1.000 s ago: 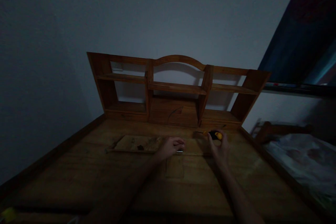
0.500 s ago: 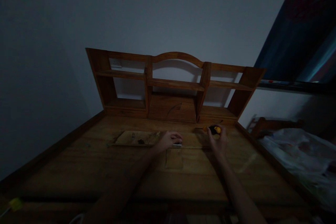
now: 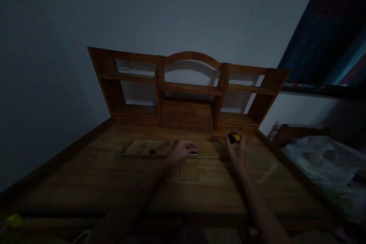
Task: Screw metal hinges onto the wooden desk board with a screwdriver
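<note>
In dim light, my left hand [image 3: 183,148] rests curled on a wooden desk top [image 3: 85,175], its fingertips closed over a small shiny metal piece [image 3: 192,153]. My right hand [image 3: 236,149] lies further right, its fingers wrapped round the black and yellow handle of a screwdriver [image 3: 232,137] whose shaft points left along the desk. A thin flat wooden panel [image 3: 147,147] lies just left of my left hand. A small rectangular patch [image 3: 189,169] shows in the wood just below that hand.
A wooden hutch [image 3: 185,91] with open shelves and an arched top stands at the desk's back against a pale wall. A bed with rumpled covers [image 3: 323,164] lies to the right, and a dark curtain [image 3: 328,34] hangs above. Something yellow [image 3: 13,219] sits at the lower left.
The view has tilted and shifted slightly. Both hands stay at the same spots on the desk, the right still at the screwdriver, the left still on the metal piece.
</note>
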{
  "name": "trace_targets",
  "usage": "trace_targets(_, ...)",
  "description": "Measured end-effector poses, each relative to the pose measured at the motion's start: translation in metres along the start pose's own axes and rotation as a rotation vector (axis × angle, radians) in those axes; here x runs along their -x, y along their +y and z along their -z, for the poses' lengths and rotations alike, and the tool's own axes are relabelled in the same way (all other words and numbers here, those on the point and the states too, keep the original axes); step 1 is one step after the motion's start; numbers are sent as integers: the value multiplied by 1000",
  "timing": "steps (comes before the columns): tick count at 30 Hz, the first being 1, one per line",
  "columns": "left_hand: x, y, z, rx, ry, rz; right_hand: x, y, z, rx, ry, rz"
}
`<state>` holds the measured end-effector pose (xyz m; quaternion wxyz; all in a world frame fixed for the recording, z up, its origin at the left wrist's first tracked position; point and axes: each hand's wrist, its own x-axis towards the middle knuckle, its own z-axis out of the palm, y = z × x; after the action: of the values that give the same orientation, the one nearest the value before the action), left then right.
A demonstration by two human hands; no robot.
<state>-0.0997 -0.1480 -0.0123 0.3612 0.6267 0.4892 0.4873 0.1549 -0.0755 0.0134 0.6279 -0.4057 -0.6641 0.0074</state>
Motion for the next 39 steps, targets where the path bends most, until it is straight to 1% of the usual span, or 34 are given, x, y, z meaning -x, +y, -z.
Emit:
trace_targets(7,-2,-9,2,-83,-32,-39,2,4,-2,5,-9,-10)
trace_targets(11,-2,-11,2,-139,-45,-51,0,2,-1,-3,-7,19)
trace_targets(14,-1,-9,3,-212,-57,-103,-1,-2,1,4,-20,21)
trace_targets(18,0,-2,6,-289,-54,-205,3,-2,1,13,-37,-19)
trace_targets(20,1,1,6,-284,-51,-209,2,-2,-2,1,-23,-34)
trace_targets(22,1,3,6,-243,-52,-163,-7,-6,-4,-27,0,-33)
trace_targets(23,1,4,6,-214,-55,-132,-17,-12,-4,-46,10,-29)
trace_targets(25,1,6,5,-163,-59,-81,-46,-29,1,-96,2,0)
trace_targets(26,1,6,5,-150,-60,-67,-65,-42,6,-110,-30,16)
trace_targets(27,1,6,5,-144,-63,-58,-86,-56,13,-127,-120,57)
trace_targets(29,0,5,5,-145,-57,-46,-127,-86,27,-126,-383,176)
trace_targets(30,0,4,5,-143,-56,-43,-144,-101,35,-127,-480,232)
trace_targets(31,0,3,5,-138,-55,-44,-158,-115,41,-137,-553,278)
trace_targets(32,-1,2,5,-131,-58,-48,-167,-127,46,-168,-598,306)
trace_targets(33,-1,1,5,-120,-66,-54,-173,-137,50,-210,-649,322)
trace_targets(35,-2,-1,5,-96,-84,-63,-172,-149,52,-258,-741,322)
trace_targets(37,-2,1,6,-94,-92,-60,-163,-153,51,-262,-823,308)
trace_targets(39,-1,4,7,-112,-98,-51,-153,-151,46,-251,-884,287)
